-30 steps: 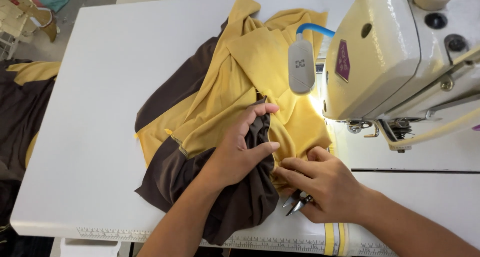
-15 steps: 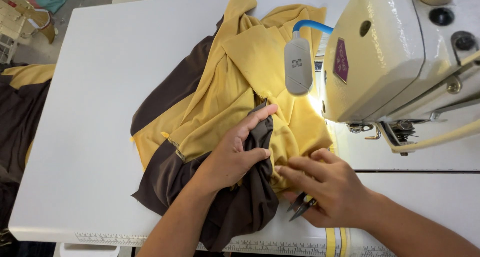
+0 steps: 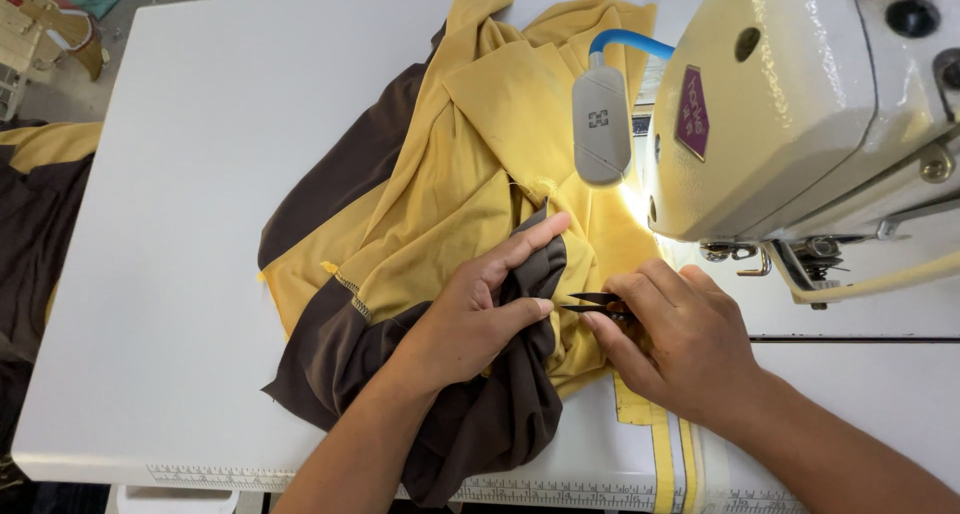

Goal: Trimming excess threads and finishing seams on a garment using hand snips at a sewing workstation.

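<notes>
A yellow and dark brown garment (image 3: 450, 194) lies bunched on the white sewing table (image 3: 180, 174). My left hand (image 3: 480, 309) presses flat on a brown fold of it, thumb and fingers pinching the fabric edge. My right hand (image 3: 675, 339) holds small black thread snips (image 3: 590, 304), blades pointing left at the fabric by my left thumb. Both hands sit just in front of the sewing machine (image 3: 790, 114).
A grey lamp (image 3: 600, 124) on a blue neck shines down beside the machine head. More yellow and brown cloth (image 3: 35, 224) hangs off the table's left side. A ruler strip runs along the table's front edge (image 3: 200, 474).
My right hand has raised the snips from the table's front edge up to the fabric by my left thumb. My left hand shifted slightly on the brown fold.
</notes>
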